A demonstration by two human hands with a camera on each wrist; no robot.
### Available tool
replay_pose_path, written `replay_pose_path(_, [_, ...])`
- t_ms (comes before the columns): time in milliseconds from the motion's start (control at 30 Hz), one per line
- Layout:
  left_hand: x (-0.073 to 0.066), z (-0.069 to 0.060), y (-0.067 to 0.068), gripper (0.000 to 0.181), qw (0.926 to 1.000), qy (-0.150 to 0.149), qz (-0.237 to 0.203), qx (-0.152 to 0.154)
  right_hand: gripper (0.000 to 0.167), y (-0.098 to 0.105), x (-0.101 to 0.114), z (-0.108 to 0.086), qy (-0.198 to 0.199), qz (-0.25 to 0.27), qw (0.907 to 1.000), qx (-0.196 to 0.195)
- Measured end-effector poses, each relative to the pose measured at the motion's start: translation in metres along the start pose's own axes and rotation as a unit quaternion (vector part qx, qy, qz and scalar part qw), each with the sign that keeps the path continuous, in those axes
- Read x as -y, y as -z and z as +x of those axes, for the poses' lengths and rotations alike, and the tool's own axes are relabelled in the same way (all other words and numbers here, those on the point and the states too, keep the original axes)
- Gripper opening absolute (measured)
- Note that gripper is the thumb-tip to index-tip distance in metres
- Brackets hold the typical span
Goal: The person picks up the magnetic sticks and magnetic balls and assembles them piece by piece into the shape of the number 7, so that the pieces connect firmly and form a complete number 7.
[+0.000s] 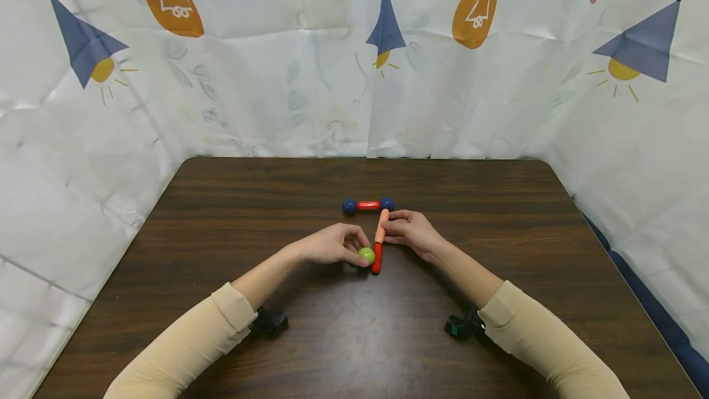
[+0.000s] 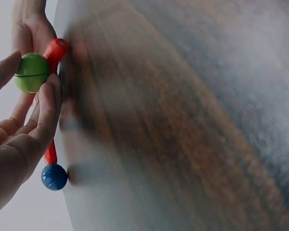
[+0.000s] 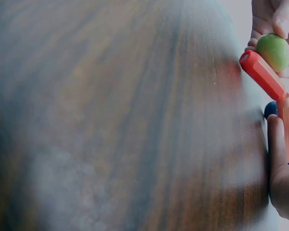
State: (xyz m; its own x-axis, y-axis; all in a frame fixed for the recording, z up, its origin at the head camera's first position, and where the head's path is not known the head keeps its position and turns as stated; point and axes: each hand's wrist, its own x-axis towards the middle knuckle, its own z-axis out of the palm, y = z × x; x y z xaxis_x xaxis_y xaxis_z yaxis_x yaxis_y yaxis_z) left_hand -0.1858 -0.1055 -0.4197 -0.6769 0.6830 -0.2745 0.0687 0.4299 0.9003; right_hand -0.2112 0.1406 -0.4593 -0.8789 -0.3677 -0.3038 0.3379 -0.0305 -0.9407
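Between left thumb and fingers, my left hand (image 1: 332, 244) pinches a green ball (image 1: 367, 255) with a seam round its middle. Close beside the ball is the near end of a red rod (image 1: 377, 258); whether they touch I cannot tell. That rod meets an orange rod (image 1: 381, 226) end to end, at a slight angle in the right wrist view. My right hand (image 1: 415, 234) holds the orange rod from its right side. The orange rod's far end reaches a blue ball (image 1: 387, 204). From there another red rod (image 1: 368, 205) runs left to a second blue ball (image 1: 349, 206).
The pieces are near the middle of a dark wood-grain table (image 1: 249, 202). A white patterned sheet (image 1: 332, 97) hangs behind the table and at both sides. Each wrist carries a black strapped device, the right one (image 1: 464, 325) low over the table.
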Motion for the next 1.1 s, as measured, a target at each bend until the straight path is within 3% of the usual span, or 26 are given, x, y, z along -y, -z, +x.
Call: replay_pose_path(1100, [-0.0016,-0.0043,-0.0014,0.027,1.0,-0.007,-0.007,-0.002,0.046,-0.0012,0.001,-0.0004,-0.006,0.0,0.9999,-0.01])
